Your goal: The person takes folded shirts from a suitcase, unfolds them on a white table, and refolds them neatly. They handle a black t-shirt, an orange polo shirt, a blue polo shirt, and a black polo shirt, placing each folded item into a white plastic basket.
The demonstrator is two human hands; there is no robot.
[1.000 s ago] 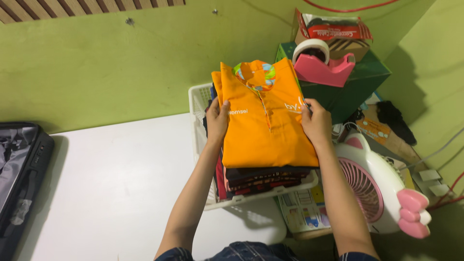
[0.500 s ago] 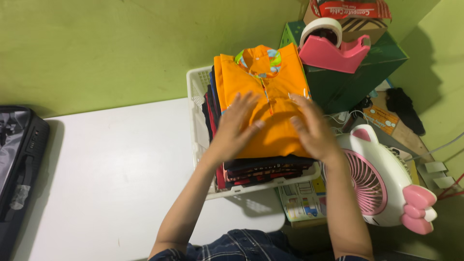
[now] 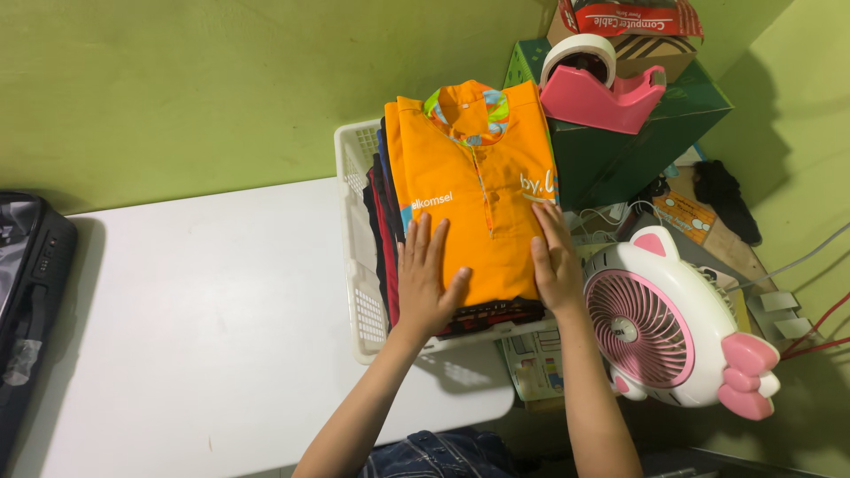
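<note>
Both hands (image 3: 425, 279) (image 3: 556, 265) slid nearer, flat on smooth, seemingly cotton orange shirt (image 3: 478, 190).

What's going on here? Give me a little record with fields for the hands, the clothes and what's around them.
left hand: flat, fingers spread, on the orange shirt
right hand: flat on the same shirt's right edge
shirt: folded, top of a stack of dark clothes
stack holder: white basket on a white table
right of basket: pink-and-white fan
behind: pink tape dispenser on a green box
far left: dark suitcase
</note>
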